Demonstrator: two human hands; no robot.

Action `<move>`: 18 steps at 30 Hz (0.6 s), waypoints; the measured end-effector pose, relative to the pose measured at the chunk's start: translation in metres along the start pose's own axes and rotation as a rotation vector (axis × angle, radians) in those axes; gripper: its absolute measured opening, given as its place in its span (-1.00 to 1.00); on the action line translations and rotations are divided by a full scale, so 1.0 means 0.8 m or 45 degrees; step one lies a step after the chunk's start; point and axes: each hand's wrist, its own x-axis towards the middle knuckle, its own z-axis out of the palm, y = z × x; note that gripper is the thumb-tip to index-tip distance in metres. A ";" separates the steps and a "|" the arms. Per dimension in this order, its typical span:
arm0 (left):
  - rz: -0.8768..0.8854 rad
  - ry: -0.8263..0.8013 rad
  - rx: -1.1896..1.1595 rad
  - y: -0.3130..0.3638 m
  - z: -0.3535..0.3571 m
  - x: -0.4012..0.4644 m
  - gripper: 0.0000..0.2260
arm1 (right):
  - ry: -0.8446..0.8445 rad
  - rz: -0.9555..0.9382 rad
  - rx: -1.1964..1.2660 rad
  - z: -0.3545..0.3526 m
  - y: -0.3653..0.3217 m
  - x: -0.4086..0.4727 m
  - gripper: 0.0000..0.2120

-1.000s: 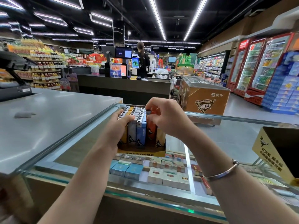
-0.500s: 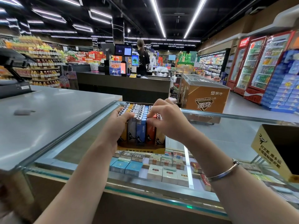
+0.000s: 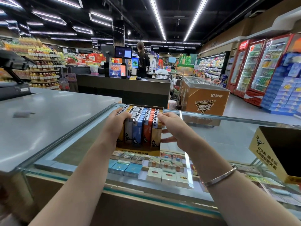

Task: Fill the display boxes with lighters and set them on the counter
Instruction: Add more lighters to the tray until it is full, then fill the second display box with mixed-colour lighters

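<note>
**Figure: Filled display box steadied on the glass counter**

Because the lighters stand upright in tight rows, sorted by colour into yellow, grey, blue, orange and tan files, the display box presents a full face toward the camera wearer; no gap in the rows is visible, so filling of this box appears complete. The box rests on the glass counter, near its far edge. The left hand wraps the box's left side, fingers curled over the tops of the outer lighters; the right hand cups the right side, fingers bent against the cardboard wall. This two-sided grasp probably serves to square the pack and seat the box without tipping the lighters. A second box, yellow, printed and seemingly empty, stands well apart at the right, likely awaiting filling. Beneath the glass lie cigarette packs. A grey worktop adjoins the counter on the left; beyond it stand a checkout desk, an attendant and drink coolers.
</note>
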 end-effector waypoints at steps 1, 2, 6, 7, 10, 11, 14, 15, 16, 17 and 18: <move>-0.004 -0.007 -0.006 0.001 -0.001 -0.001 -0.57 | 0.000 -0.005 -0.004 0.001 0.000 -0.001 -0.71; -0.002 -0.011 -0.014 0.001 -0.001 -0.002 -0.57 | 0.006 -0.009 -0.005 0.002 -0.001 -0.002 -0.71; 0.385 0.360 0.104 0.000 0.006 -0.015 -0.59 | 0.124 -0.046 0.085 -0.013 -0.006 -0.010 -0.75; 0.600 0.536 0.224 0.002 0.011 -0.022 -0.61 | 0.185 -0.073 0.118 -0.023 -0.008 -0.013 -0.76; 1.032 0.629 0.361 0.013 0.043 -0.052 -0.68 | 0.388 -0.173 0.192 -0.063 -0.014 -0.026 -0.74; 1.102 0.558 0.395 0.015 0.058 -0.061 -0.69 | 0.471 -0.213 0.190 -0.080 -0.014 -0.031 -0.75; 1.181 0.233 0.488 0.021 0.110 -0.088 -0.74 | 0.754 -0.290 0.282 -0.139 -0.009 -0.051 -0.75; 1.178 0.105 0.517 0.022 0.129 -0.096 -0.76 | 0.847 -0.295 0.321 -0.161 -0.004 -0.058 -0.75; 1.174 -0.017 0.554 0.022 0.147 -0.103 -0.78 | 0.943 -0.296 0.327 -0.182 0.003 -0.064 -0.77; 1.176 -0.127 0.597 0.020 0.165 -0.110 -0.79 | 1.044 -0.291 0.284 -0.204 0.011 -0.071 -0.78; 1.186 -0.225 0.640 0.018 0.184 -0.115 -0.78 | 1.143 -0.274 0.185 -0.226 0.020 -0.079 -0.78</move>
